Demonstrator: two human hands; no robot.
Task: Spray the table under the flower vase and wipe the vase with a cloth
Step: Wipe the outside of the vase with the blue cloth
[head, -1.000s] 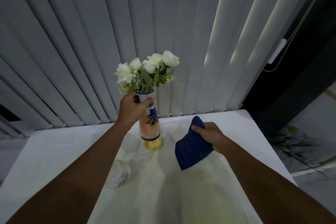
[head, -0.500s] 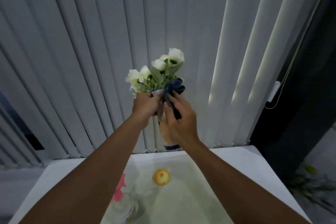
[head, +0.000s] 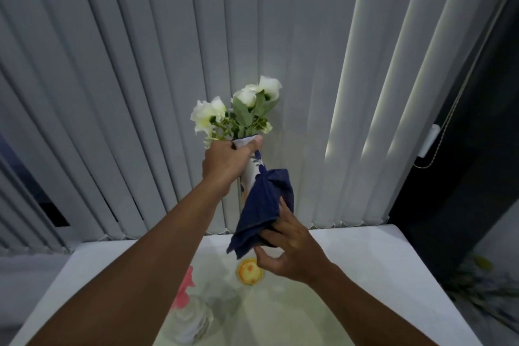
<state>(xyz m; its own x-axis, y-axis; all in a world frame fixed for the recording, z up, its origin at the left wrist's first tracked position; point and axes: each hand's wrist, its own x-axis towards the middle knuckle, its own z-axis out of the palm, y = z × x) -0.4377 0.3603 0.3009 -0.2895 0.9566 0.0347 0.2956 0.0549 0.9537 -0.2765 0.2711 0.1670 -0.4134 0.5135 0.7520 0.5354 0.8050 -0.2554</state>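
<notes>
My left hand (head: 224, 161) grips the neck of the flower vase (head: 252, 171), a white vase with blue and orange pattern, held up in the air above the table and tilted. White flowers (head: 238, 109) stick out of its top. A dark blue cloth (head: 264, 205) is wrapped around the lower body of the vase, and my right hand (head: 286, 250) presses it there from below. The vase's base is hidden by the cloth. A clear spray bottle with a pink trigger (head: 188, 306) stands on the white table (head: 379, 275) under my left forearm.
A yellow-orange round mark (head: 250, 275) lies on the table under the lifted vase. Grey vertical blinds (head: 140, 93) hang right behind the table. A dark wall and a blind cord (head: 449, 126) are on the right, with plants on the floor (head: 483, 284).
The vase was lifted off the table, leaving the yellow mark bare. My right hand brought the cloth up to the vase's neck and has slid it down to the lower body.
</notes>
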